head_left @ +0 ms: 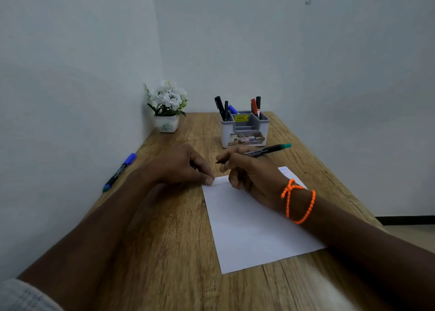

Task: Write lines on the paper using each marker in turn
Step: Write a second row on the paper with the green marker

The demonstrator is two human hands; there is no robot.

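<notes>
Paper (254,228): white sheet lying flat on the wooden table (169,252), right of centre, with faint marks near its far left corner.
Blue marker (119,172): capped, lying alone on the far left edge of the table, close to the wall and well apart from the sheet.
Flower pot (167,123): small white pot of white flowers in the far left corner.
Left hand (183,167): resting on the table with its fingers curled, thumb tip pressing the far left corner of the sheet.
Green marker (255,152): held in the air just above the far edge of the sheet, green end pointing right, dark tip pointing left toward the left hand.
Right hand (249,171): fingers curled round the green marker; an orange bracelet (299,201) circles the wrist.
Organiser (244,129): white and grey holder at the far end, just behind the hands, with black, blue and red markers standing in its side compartments.
</notes>
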